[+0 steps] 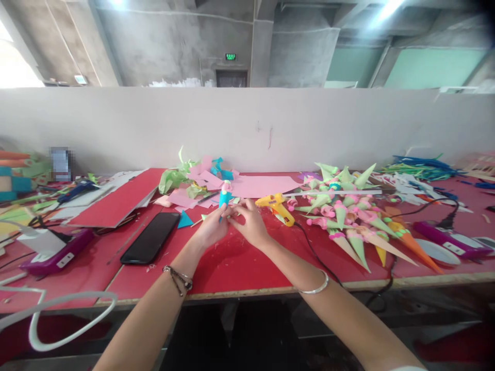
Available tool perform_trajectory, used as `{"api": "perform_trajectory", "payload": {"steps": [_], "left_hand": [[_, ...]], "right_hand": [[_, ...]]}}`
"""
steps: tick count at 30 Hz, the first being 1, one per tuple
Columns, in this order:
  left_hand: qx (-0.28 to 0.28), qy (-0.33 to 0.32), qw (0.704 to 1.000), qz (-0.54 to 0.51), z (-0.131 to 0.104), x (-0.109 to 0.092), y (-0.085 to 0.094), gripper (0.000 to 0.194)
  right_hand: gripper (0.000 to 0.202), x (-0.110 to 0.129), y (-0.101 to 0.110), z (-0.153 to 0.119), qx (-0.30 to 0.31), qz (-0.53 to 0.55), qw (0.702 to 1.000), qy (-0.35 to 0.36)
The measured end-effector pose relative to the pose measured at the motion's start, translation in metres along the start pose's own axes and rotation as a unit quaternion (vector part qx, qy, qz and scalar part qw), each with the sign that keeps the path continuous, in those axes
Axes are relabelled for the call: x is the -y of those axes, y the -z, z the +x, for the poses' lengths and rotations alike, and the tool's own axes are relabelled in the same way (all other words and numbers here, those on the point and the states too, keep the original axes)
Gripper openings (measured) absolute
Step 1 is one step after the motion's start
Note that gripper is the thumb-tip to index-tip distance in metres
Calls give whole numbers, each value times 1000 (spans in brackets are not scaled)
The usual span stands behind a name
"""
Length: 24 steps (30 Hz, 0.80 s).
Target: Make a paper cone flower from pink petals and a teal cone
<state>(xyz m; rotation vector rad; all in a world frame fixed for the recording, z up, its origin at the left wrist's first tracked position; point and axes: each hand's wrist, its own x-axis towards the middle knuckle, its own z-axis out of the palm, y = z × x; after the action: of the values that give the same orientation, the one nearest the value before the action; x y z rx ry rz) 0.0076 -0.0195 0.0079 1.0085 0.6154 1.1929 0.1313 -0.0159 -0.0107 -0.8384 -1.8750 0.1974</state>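
Over the red table [240, 268], my left hand [212, 226] is closed around a small blue paper figure [225, 197] with a pink top, held upright. My right hand [249, 221] is beside it, its thumb and forefinger brought together near the figure's lower part; whatever lies between those fingertips is too small to make out. A yellow glue gun [279, 207] lies just right of my right hand. To the left of my left hand is a blue paper triangle [185, 220].
A black phone [150, 238] lies at the left, near purple power strip [58, 255]. Green and pink paper cones [344, 211] are heaped at the right, beside another power strip [450, 239]. Paper scraps [201, 180] lie behind my hands; a cable [317, 252] crosses the front edge.
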Motion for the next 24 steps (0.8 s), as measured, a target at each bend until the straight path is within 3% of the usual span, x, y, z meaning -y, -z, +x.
{"api": "perform_trajectory", "payload": {"steps": [3, 9, 15, 24], "left_hand": [[-1, -21, 1000, 21, 2, 3, 4, 36], [-86, -48, 989, 114, 10, 14, 17, 23], [-58, -49, 989, 125, 10, 14, 14, 32], [-41, -21, 985, 165, 5, 12, 12, 35]], "right_hand": [[12, 2, 2, 2, -10, 21, 1000, 4], [4, 2, 6, 5, -46, 82, 994, -56], [3, 1, 6, 4, -3, 112, 992, -65], [6, 3, 7, 5, -16, 96, 994, -51]]}}
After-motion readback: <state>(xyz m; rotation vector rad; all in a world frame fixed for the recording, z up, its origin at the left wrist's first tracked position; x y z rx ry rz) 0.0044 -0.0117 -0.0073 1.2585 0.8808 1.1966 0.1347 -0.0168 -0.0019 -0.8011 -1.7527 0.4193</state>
